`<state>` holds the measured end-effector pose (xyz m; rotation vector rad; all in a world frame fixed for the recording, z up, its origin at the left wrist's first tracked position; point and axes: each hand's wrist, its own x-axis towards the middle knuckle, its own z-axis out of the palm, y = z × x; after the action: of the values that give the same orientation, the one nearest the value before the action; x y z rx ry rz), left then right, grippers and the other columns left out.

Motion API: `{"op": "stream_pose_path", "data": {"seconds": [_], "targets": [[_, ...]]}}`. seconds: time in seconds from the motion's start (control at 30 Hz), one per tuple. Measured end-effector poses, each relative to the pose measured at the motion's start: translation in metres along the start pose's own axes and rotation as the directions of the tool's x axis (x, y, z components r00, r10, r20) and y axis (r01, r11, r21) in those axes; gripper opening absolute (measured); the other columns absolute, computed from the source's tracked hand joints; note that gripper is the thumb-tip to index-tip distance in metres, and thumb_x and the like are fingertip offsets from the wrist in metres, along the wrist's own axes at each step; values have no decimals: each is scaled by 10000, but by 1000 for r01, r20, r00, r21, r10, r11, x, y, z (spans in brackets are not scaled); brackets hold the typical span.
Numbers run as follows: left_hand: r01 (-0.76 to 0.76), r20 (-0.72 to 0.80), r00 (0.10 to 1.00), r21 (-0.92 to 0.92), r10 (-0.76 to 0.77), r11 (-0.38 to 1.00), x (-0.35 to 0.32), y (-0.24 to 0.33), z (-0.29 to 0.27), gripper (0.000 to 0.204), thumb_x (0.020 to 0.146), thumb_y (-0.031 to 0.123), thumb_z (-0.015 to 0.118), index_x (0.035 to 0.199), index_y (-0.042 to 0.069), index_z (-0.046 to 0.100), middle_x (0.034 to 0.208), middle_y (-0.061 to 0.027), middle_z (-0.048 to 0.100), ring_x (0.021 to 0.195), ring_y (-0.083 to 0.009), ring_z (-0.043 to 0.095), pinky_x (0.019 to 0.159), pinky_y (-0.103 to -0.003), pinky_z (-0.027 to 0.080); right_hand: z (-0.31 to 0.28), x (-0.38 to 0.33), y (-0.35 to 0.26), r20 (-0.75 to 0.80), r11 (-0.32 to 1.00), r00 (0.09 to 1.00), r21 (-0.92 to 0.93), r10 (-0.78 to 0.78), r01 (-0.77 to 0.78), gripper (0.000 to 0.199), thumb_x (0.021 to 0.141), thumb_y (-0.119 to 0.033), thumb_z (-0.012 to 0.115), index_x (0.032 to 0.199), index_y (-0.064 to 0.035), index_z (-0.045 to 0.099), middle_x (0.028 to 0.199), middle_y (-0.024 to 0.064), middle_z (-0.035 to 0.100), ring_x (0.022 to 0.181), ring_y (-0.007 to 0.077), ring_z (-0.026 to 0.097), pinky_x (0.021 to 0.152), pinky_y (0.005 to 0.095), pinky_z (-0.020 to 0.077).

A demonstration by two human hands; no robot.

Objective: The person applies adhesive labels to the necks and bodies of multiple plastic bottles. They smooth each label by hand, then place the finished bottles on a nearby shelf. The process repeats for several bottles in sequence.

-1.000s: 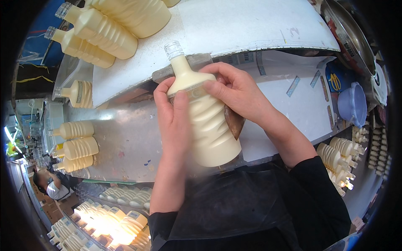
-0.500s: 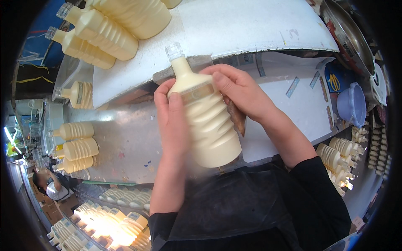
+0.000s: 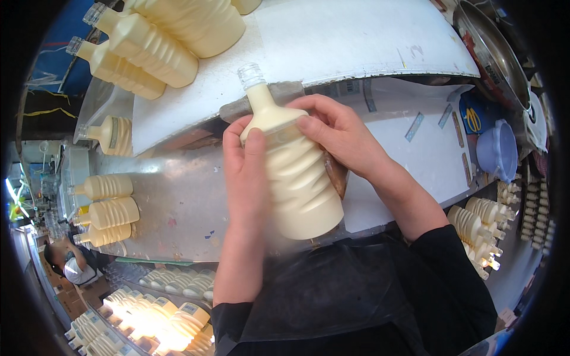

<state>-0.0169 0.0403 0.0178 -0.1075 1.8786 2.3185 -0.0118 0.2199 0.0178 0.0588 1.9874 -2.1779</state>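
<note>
A cream bottle (image 3: 303,193) with a wavy ribbed body and a clear threaded neck lies tilted between my hands, its neck pointing away from me. My left hand (image 3: 244,160) grips the left side of its shoulder, thumb on top. On the opposite side my right hand (image 3: 338,133) holds the shoulder, with its thumb pressed on the edge. Between the thumbs, a narrow grey-beige strip (image 3: 282,135) crosses the bottle just below the shoulder. Behind the bottle, under my right palm, shows part of a brown object (image 3: 336,173); its kind is hidden. A grey block (image 3: 237,110) sits behind the neck.
Cream bottles (image 3: 157,50) stand on the raised white board (image 3: 356,35); several more (image 3: 110,212) lie at the metal table's left edge. Patterned strips (image 3: 414,126) lie on white paper at right, near yellow-handled scissors (image 3: 472,120) and a purple bucket (image 3: 497,151). A person (image 3: 77,261) is at far left.
The bottle has turned slightly in my hands, so the strip below its shoulder shows less. Both hands keep their hold. The view has shifted a little.
</note>
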Motion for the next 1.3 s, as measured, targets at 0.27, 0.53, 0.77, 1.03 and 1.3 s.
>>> {"op": "stream_pose_path", "data": {"seconds": [0.27,0.53,0.77,1.03,1.3], "targets": [[26,6,1000,-42,-26,999,0,2,2,312,1111,252,482,1322,25,516,1204,-99,634,1077,-149,622,949,-317,531,1,0,5,-33,999,999,43,-20,21,316,1059,-242,548,1273,-29,643,1033,1,642,930,65,578,842,235,483],[83,-3,996,97,-84,992,0,10,-1,364,1122,310,433,1330,30,537,1206,-90,638,1099,-153,611,968,-324,502,-10,-12,-32,-240,986,970,144,-46,82,260,987,-92,597,1228,-11,654,1029,21,672,950,86,615,871,252,509],[135,84,989,-155,-123,979,7,-14,-21,441,1122,363,405,1375,18,512,1259,-111,627,1122,-169,605,997,-337,487,11,-27,-24,-348,865,876,-483,-334,139,257,928,-55,700,1172,24,693,983,63,742,871,90,665,786,250,542],[91,146,986,-52,-83,994,2,-18,-27,505,1117,400,397,1402,2,522,1305,-112,623,1169,-184,597,1031,-338,467,14,-37,-20,-236,705,740,-575,-630,416,195,941,37,667,1132,5,694,934,17,702,846,97,651,786,245,535],[13,42,999,-56,-11,998,4,-10,-35,501,1107,395,426,1404,5,526,1297,-105,609,1105,-175,597,999,-333,474,16,-9,-15,-223,934,966,-356,-129,43,294,995,-224,673,1207,-20,667,787,-43,583,724,35,509,657,227,427]]}}
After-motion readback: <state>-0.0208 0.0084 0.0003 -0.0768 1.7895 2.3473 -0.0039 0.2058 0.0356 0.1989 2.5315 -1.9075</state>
